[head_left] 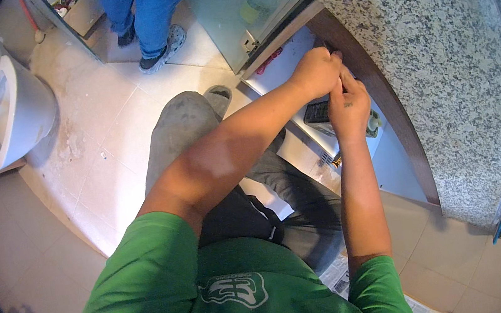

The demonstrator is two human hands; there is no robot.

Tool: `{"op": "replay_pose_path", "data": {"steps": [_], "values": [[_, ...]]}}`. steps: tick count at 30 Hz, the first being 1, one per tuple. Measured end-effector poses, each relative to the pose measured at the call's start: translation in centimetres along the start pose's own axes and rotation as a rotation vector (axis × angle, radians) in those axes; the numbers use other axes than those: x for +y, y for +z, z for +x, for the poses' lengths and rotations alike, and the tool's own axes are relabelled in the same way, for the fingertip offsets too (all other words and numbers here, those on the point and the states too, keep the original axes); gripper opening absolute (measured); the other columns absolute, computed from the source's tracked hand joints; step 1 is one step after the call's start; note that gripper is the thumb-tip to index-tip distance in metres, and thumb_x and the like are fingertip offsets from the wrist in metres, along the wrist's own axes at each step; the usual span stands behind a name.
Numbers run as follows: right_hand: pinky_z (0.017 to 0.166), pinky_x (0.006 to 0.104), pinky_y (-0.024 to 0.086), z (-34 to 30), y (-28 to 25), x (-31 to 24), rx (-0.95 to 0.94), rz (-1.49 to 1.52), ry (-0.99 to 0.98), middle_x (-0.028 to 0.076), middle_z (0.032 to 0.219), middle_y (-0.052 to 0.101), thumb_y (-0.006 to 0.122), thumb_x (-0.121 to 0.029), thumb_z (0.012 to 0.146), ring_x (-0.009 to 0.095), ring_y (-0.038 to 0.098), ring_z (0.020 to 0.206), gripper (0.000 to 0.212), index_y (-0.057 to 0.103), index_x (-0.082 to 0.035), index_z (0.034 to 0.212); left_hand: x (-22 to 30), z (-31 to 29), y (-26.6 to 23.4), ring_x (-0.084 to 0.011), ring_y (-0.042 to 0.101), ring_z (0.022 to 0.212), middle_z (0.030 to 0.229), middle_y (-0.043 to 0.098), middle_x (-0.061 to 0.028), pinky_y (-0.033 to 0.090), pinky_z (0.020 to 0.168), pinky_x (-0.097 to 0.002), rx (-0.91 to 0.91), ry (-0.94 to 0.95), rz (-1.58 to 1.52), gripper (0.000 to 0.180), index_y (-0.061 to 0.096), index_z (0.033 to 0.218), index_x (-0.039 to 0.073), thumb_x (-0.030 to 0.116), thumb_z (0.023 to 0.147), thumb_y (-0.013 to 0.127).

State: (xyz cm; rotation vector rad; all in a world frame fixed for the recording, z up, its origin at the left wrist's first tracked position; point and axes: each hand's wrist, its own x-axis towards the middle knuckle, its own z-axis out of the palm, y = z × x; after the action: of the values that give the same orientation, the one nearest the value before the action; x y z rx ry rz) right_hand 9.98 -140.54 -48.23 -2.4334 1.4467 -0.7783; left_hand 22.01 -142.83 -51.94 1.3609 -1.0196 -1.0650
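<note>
The step in hand appears to be close 2-handed work at the dark wooden cabinet edge (384, 91), which lies just beside the fingertips, on their right. The left hand (317, 73) has its fingers curled in, knuckles up; the right hand (350, 108) reaches up from below, its fingers narrowed together against the left. The 2 hands meet, but whether a small part or tool is pinched between them I cannot tell, as the fingers hide it.

The next move, I judge, calls for small, steady finger motions, with 1 hand bracing while the other works.

The wooden edge's long axis slants from above the fingers to well below and right of them, seemingly bowed by the lens. The granite countertop (441, 68) borders it on the side away from the hands. Left of the right hand's fingers sits a black rectangular object (317, 113); below them, partly behind the wrist, a greenish container (374, 122). The frosted glass door (268, 2) stands above and left of the fingers.
</note>
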Motion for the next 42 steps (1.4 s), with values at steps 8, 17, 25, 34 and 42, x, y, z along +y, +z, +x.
{"op": "replay_pose_path", "data": {"steps": [8,17,25,34,42], "values": [[0.086,0.0382,0.053,1.1,0.7,0.7,-0.001,-0.069,0.037,0.022,0.102,0.072,0.058,-0.025,0.098,0.035,0.071,0.097,0.030,0.071,-0.005,0.117,-0.4,0.5,-0.2,-0.0501,0.064,0.099,0.096,0.066,-0.0352,0.051,0.087,-0.0524,0.031,0.225,0.105,0.044,0.068,0.090,-0.009,0.030,0.099,0.050],[0.095,0.0354,0.049,0.6,0.4,0.3,-0.040,0.010,-0.006,0.019,0.119,0.070,0.057,-0.020,0.099,0.031,0.068,0.108,0.032,0.068,-0.004,0.124,-0.6,0.1,0.3,-0.0470,0.066,0.095,0.093,0.067,-0.0327,0.050,0.085,-0.0507,0.072,0.096,0.070,0.050,0.067,0.087,-0.009,0.036,0.099,0.050],[0.091,0.0351,0.049,-3.0,-0.9,3.4,-0.011,0.205,0.063,0.017,0.108,0.072,0.062,-0.021,0.099,0.024,0.065,0.098,0.038,0.065,-0.003,0.132,-3.4,1.2,-1.7,-0.0179,0.071,0.075,0.088,0.072,-0.0180,0.055,0.070,-0.0340,-0.462,0.033,-0.160,0.042,0.071,0.085,-0.003,0.035,0.098,0.058],[0.096,0.0284,0.045,-9.5,-2.7,5.4,-0.009,0.405,0.415,0.012,0.121,0.068,0.062,-0.018,0.100,0.015,0.060,0.108,0.042,0.059,0.001,0.137,-3.2,2.1,-1.6,-0.0200,0.071,0.089,0.107,0.073,-0.0121,0.055,0.080,-0.0314,-0.130,-0.066,-0.723,0.023,0.064,0.109,-0.002,0.015,0.094,0.065],[0.095,0.0246,0.044,-10.3,-3.0,5.5,-0.011,0.417,0.504,0.010,0.121,0.065,0.062,-0.017,0.101,0.012,0.058,0.105,0.045,0.055,0.007,0.139,-3.2,2.3,-0.5,-0.0187,0.072,0.087,0.091,0.075,-0.0133,0.054,0.079,-0.0306,0.021,0.074,-0.586,0.020,0.068,0.097,-0.005,0.015,0.095,0.065]]}}
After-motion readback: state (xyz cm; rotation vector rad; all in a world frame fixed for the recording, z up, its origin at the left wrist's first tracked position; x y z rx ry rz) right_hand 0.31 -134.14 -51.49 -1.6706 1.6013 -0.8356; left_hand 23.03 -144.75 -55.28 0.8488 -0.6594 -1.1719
